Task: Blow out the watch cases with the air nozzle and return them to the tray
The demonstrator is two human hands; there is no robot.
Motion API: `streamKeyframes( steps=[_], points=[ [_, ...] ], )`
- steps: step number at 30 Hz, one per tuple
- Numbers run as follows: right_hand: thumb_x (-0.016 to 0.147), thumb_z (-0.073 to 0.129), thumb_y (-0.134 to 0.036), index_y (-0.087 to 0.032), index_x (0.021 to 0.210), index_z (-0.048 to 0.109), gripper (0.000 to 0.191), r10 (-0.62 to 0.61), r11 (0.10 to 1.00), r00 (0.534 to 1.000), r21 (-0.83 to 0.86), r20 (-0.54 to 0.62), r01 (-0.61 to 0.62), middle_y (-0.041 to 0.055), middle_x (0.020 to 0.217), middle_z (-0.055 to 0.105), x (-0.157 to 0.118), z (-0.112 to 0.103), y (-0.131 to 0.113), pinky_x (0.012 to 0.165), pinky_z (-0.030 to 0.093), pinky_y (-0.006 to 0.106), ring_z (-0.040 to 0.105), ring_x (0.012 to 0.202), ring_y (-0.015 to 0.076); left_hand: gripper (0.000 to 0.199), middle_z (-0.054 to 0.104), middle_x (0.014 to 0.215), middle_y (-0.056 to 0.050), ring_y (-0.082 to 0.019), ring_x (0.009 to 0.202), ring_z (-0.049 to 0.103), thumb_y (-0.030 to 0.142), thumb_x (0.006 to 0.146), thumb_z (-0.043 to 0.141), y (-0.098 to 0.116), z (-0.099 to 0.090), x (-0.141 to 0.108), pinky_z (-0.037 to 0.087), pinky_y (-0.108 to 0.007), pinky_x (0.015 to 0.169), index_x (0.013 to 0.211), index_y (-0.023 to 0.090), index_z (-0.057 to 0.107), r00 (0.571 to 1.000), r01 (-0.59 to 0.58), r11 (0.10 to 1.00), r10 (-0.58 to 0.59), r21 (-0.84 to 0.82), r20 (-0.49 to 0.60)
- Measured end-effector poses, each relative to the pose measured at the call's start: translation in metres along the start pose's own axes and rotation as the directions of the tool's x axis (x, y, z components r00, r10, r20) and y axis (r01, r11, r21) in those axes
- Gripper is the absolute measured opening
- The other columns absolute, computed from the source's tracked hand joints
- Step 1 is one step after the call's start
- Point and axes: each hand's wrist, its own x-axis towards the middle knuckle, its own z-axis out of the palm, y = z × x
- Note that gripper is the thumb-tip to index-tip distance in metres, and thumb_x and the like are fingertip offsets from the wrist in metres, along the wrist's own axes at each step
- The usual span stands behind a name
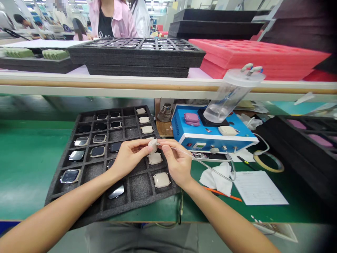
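Observation:
Above a black foam tray of watch parts, my left hand pinches a small off-white watch case. The fingers of my right hand are closed on the tip end of a thin clear tube, which meets the case. That tube runs right toward the blue machine. In the tray's right column lie beige cases, among them one below my hands and one nearer the front. Dark-faced watches sit in compartments to the left.
On the machine stand a clear cylinder, purple cases and a beige case. Tissue, a paper sheet and a tape roll lie right. A shelf with foam trays crosses behind; people are beyond.

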Motion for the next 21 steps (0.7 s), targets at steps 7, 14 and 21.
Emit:
streamKeyframes(
  steps=[7, 14, 21],
  points=[
    [0.096, 0.066, -0.030, -0.024, 0.095, 0.078, 0.013, -0.013, 1.000, 1.000, 0.005, 0.002, 0.013, 0.0063, 0.100, 0.078, 0.0004, 0.0003, -0.0009, 0.087, 0.065, 0.037, 0.075, 0.096, 0.0203, 0.040, 0.083, 0.099, -0.009, -0.026, 0.090, 0.077, 0.045, 0.071, 0.089, -0.0002, 0.0004, 0.0001, 0.062, -0.036, 0.085, 0.100, 0.018, 0.084, 1.000, 0.011, 1.000, -0.011, -0.001, -0.015],
    [0.096, 0.066, -0.029, -0.025, 0.096, 0.078, 0.013, -0.018, 1.000, 1.000, 0.000, 0.005, 0.018, 0.0063, 0.100, 0.078, 0.0006, 0.0000, -0.0009, 0.088, 0.065, 0.038, 0.075, 0.096, 0.0206, 0.040, 0.083, 0.098, -0.009, -0.026, 0.090, 0.078, 0.044, 0.072, 0.088, 0.0006, 0.0001, 0.0000, 0.062, -0.037, 0.086, 0.102, 0.018, 0.084, 1.000, 0.016, 1.000, -0.015, 0.003, -0.018],
    [0.096, 0.066, -0.032, -0.024, 0.095, 0.077, 0.014, -0.001, 1.000, 1.000, -0.014, 0.004, 0.001, 0.0066, 0.100, 0.078, -0.0002, -0.0001, -0.0006, 0.088, 0.065, 0.038, 0.075, 0.096, 0.0211, 0.041, 0.083, 0.100, -0.009, -0.027, 0.091, 0.078, 0.045, 0.071, 0.089, -0.0008, -0.0003, -0.0003, 0.062, -0.037, 0.087, 0.102, 0.018, 0.084, 1.000, 0.011, 1.000, -0.011, 0.006, -0.016]
  ],
)
